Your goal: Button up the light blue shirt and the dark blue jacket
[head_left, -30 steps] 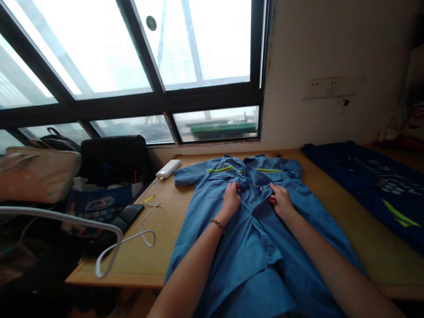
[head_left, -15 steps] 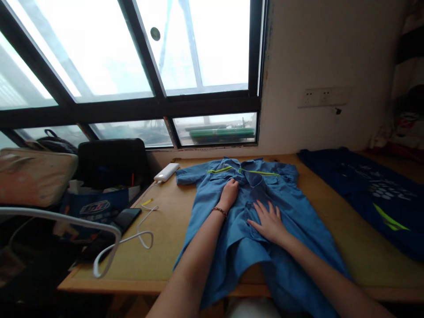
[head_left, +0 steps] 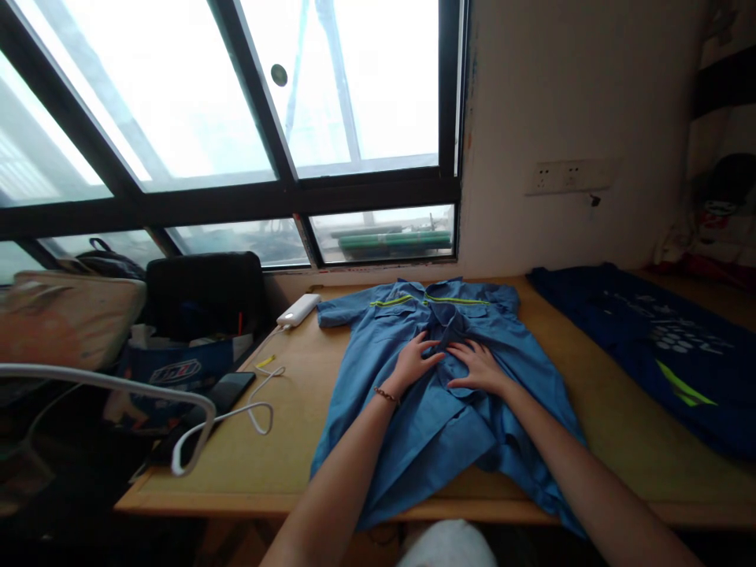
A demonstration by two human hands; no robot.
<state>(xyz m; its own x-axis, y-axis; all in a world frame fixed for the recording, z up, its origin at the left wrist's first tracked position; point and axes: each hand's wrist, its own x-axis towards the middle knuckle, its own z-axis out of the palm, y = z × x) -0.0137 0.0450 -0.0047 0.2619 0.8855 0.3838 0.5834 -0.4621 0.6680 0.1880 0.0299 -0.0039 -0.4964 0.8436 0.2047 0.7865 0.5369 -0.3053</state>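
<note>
A blue short-sleeved shirt (head_left: 378, 402) with yellow-green chest stripes lies front up, its collar toward the wall and its lower hem hanging over the near table edge. My left hand (head_left: 412, 362), with a beaded bracelet at the wrist, rests on the front beside the placket, thumb and fingers apart. Across the placket, my right hand (head_left: 479, 368) lies on the cloth with fingers spread. The fingertips of both hands come close together at the middle of the shirt. Creased, raised fabric stands just beyond them. Any buttons there are too small to make out.
On the table (head_left: 236, 480) a white power bank (head_left: 298, 310) with a white cable (head_left: 260, 409) lies to the left, near a dark phone (head_left: 233, 389). A dark blue garment (head_left: 626, 331) lies on the right. Bags and a black chair (head_left: 204, 287) stand left of the table.
My left hand has loosened from a fist and come down toward me. My right hand has moved up and inward to the placket. The shirt's lower front now lies more closed.
</note>
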